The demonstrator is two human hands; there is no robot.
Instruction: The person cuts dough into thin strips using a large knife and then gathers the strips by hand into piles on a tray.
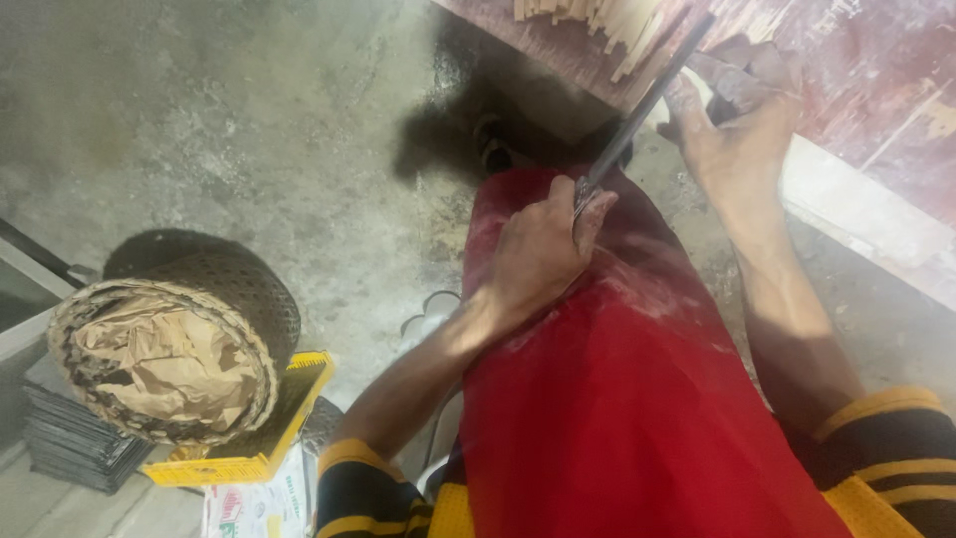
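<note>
Blade (647, 100) lengthwise from left grip (543, 249) up-right toward right hand (732, 134)

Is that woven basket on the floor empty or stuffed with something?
Stuffed: crumpled brown paper fills the tilted woven basket up to its rim.

Single head-worn view, looking steeply down from above the red-draped lap (637, 399), close range, concrete floor (249, 120) filling the frame left of the lap, wooden board (856, 70) at the edge above it, woven basket (169, 349) far left
</note>
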